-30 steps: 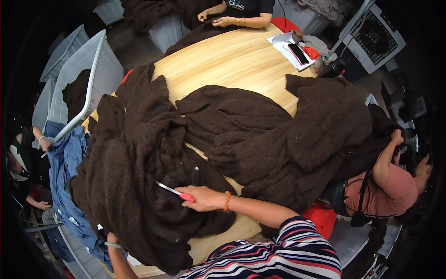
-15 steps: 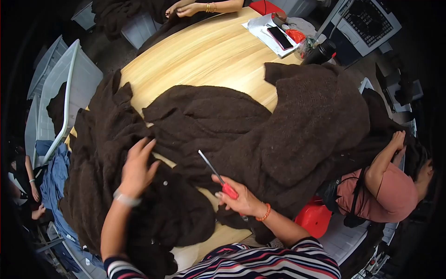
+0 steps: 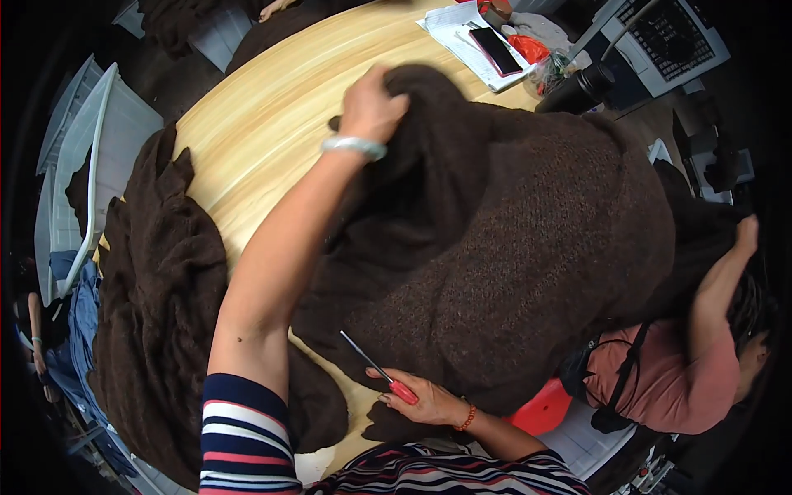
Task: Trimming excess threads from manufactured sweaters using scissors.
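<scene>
A dark brown knitted garment (image 3: 528, 239) covers the middle and right of the table. At the table's far side, my left hand (image 3: 373, 107) is closed on a lifted, folded-up part of it. Close to my body, my right hand (image 3: 429, 402) grips a red-handled tool (image 3: 403, 391) with a thin metal shaft, like a screwdriver, its tip pointing up and left. The lower fabric edge lies just beyond that hand. Another brown knitted pile (image 3: 161, 313) lies at the table's left, partly hidden by my left arm.
The wooden table (image 3: 272, 91) holds papers (image 3: 458, 33), a phone (image 3: 495, 51) and a black cup (image 3: 577, 89) at far right. White bins (image 3: 124, 148) and blue cloth (image 3: 82, 330) stand left. At right, a co-worker in pink (image 3: 676, 371) is near a red stool (image 3: 540, 408).
My left hand has moved from the left-hand pile to the far side, taken hold of the garment and lifted its edge rightward. The right hand has lowered slightly, still holding the tool.
</scene>
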The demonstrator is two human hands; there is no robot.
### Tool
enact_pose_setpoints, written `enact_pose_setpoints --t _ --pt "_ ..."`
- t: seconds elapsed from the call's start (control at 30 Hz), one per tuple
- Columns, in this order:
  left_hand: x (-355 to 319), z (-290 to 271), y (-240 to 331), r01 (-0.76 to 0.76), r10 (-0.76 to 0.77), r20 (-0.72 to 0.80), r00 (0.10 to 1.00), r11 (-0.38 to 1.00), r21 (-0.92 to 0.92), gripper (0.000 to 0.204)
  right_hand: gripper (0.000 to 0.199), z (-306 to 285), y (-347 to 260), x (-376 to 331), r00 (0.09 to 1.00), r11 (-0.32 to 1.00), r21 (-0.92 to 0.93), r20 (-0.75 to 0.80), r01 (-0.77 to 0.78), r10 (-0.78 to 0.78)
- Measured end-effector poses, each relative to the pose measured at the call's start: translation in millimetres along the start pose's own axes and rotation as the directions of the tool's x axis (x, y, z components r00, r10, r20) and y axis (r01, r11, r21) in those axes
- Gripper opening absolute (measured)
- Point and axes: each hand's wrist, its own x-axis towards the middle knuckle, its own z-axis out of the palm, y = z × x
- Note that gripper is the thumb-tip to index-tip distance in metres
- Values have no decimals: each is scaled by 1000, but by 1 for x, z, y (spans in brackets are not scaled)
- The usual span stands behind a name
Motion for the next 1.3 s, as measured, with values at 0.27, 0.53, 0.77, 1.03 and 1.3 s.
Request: enact_pose_setpoints --t 0.27,0.53,0.77,1.03,1.3 --pt "-23 43 25 -172 243 276 930 951 -258 61 43 -4 2 30 969 995 -39 -236 -87 76" --pt "-106 -24 -62 50 -53 496 867 999 20 80 36 -37 1 44 913 974 228 -393 -21 112" --pt "-247 -75 -107 67 55 592 804 981 -183 125 41 -45 26 60 932 957 289 -350 14 92" --pt "-229 0 -108 -137 108 216 970 983 125 52 48 -45 0 84 933 952 294 -359 78 35" --pt "-301 -86 -40 194 -145 353 924 975 -108 79 41 -27 -33 39 894 997 -8 -443 78 -73"
